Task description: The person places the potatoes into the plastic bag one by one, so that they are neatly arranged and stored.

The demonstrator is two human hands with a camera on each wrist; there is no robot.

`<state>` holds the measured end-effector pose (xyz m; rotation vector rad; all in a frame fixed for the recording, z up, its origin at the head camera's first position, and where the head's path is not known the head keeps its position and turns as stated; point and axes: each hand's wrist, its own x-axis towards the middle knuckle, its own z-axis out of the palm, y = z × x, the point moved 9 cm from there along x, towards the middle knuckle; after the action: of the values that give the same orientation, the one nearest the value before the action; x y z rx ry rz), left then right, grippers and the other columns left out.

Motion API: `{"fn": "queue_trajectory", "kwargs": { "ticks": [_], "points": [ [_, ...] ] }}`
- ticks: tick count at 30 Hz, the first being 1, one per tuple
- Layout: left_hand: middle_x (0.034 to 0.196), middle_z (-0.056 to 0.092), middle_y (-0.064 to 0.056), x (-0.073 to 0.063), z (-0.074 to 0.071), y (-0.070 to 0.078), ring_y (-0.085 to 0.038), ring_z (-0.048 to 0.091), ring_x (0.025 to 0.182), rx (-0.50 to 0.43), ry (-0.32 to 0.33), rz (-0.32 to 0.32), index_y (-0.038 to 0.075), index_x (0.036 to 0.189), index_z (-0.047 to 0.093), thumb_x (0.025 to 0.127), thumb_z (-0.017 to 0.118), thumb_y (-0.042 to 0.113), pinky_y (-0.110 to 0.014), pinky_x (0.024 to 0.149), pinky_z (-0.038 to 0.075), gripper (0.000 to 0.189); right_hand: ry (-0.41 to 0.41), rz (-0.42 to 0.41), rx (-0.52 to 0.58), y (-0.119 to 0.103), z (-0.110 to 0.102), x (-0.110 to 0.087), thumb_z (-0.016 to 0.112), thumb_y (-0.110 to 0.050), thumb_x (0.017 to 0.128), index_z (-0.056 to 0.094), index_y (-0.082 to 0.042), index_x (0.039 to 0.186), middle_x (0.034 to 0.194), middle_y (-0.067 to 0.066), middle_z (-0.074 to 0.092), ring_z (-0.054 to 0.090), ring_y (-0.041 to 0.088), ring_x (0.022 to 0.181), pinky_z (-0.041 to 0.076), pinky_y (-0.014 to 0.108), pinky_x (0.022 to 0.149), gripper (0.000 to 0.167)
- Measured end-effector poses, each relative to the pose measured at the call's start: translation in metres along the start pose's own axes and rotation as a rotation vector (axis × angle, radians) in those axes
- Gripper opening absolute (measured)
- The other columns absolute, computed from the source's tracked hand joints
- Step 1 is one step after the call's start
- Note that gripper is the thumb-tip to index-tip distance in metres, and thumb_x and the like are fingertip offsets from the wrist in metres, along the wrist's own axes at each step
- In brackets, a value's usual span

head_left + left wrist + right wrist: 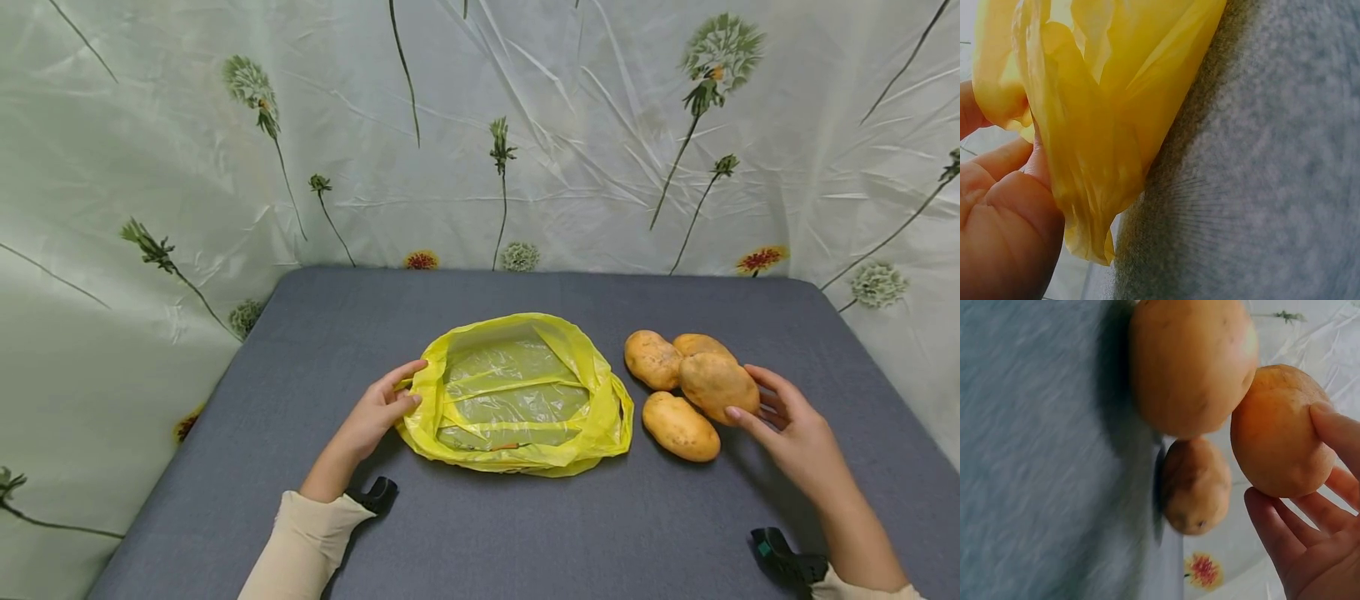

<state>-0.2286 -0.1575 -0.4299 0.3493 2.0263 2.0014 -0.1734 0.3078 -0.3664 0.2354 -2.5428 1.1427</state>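
Observation:
A yellow plastic bag [517, 392] lies with its mouth spread wide in the middle of the table, its inside showing. At its left rim, my left hand [378, 408] pinches the bag's edge between thumb and fingers; the left wrist view shows the thin yellow film [1104, 112] bunched beside the thumb. To the right of the bag, my right hand [795, 425] grips a potato [718, 386] by its right end, thumb in front and fingers behind. In the right wrist view the gripped potato [1282, 434] stands off the table surface. Three other potatoes lie close by, one nearest the front [681, 427].
The table [480, 533] has a grey cloth cover. Behind it and at both sides hangs a pale curtain [450, 125] printed with dandelions and flowers. Black wrist straps [378, 496] sit on both forearms, near beige sleeves.

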Motion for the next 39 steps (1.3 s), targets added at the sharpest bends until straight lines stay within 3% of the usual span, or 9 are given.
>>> {"fn": "queue_trajectory", "kwargs": {
  "ticks": [4,10,15,18,25,28,33,39],
  "points": [
    [0.075,0.047,-0.006,0.000,0.000,0.000,-0.008,0.049,0.066,0.006,0.005,-0.001,-0.002,0.135,0.031,0.088,0.049,-0.003,-0.020,0.058,0.043,0.051,-0.046,-0.032,0.018,-0.013,0.008,0.008,0.067,-0.001,0.078,0.039,-0.003,0.133,0.125,0.008,0.044,0.040,-0.013,0.099,0.034,0.004,0.074,0.061],
    [0.079,0.048,-0.007,-0.001,-0.001,-0.002,-0.008,0.050,0.068,0.006,0.005,-0.010,-0.002,0.135,0.031,0.088,0.050,-0.002,-0.021,0.060,0.044,0.051,-0.088,-0.091,0.046,-0.036,0.022,0.021,0.068,0.001,0.077,0.041,-0.002,0.131,0.123,-0.004,0.043,0.041,-0.012,0.099,0.036,0.005,0.076,0.061],
    [0.082,0.046,-0.008,-0.001,-0.001,-0.002,-0.009,0.049,0.070,0.011,0.009,-0.030,-0.002,0.136,0.031,0.089,0.049,-0.004,-0.021,0.060,0.044,0.050,-0.143,-0.127,0.068,-0.050,0.037,0.029,0.068,0.001,0.077,0.041,0.002,0.130,0.123,0.015,0.045,0.042,-0.013,0.098,0.036,0.006,0.076,0.059],
    [0.081,0.045,-0.008,-0.002,0.001,0.002,-0.009,0.049,0.070,0.013,0.009,-0.035,-0.003,0.136,0.030,0.089,0.047,-0.006,-0.021,0.060,0.043,0.050,-0.174,-0.145,0.087,-0.057,0.048,0.033,0.068,0.001,0.077,0.041,0.002,0.130,0.123,0.019,0.045,0.042,-0.011,0.099,0.036,0.006,0.077,0.059],
    [0.075,0.043,-0.006,-0.008,0.008,0.017,-0.007,0.047,0.066,0.031,0.007,-0.043,-0.006,0.135,0.028,0.088,0.046,-0.006,-0.020,0.058,0.041,0.051,-0.267,-0.177,0.149,-0.076,0.075,0.047,0.066,-0.001,0.079,0.039,-0.002,0.133,0.129,0.016,0.042,0.047,0.030,0.109,0.038,0.010,0.080,0.060],
    [0.074,0.042,-0.006,-0.009,0.009,0.019,-0.007,0.046,0.066,0.036,0.002,-0.039,-0.006,0.135,0.029,0.088,0.047,-0.006,-0.019,0.058,0.041,0.050,-0.303,-0.181,0.169,-0.081,0.088,0.053,0.065,-0.004,0.081,0.039,-0.002,0.132,0.128,0.015,0.042,0.046,0.036,0.110,0.041,0.018,0.082,0.057],
    [0.073,0.042,-0.007,-0.008,0.010,0.020,-0.007,0.047,0.067,0.037,-0.008,-0.026,-0.007,0.135,0.030,0.088,0.047,-0.006,-0.019,0.059,0.041,0.049,-0.362,-0.168,0.173,-0.089,0.108,0.060,0.064,-0.012,0.083,0.039,-0.002,0.132,0.127,0.015,0.042,0.047,0.034,0.109,0.043,0.039,0.083,0.056],
    [0.074,0.043,-0.006,-0.008,0.010,0.021,-0.007,0.047,0.066,0.030,-0.006,-0.025,-0.007,0.135,0.029,0.088,0.046,-0.007,-0.019,0.059,0.041,0.049,-0.424,-0.162,0.178,-0.099,0.132,0.067,0.064,-0.017,0.083,0.038,-0.004,0.133,0.129,0.016,0.041,0.049,0.032,0.108,0.043,0.041,0.083,0.058]
  ]
}}
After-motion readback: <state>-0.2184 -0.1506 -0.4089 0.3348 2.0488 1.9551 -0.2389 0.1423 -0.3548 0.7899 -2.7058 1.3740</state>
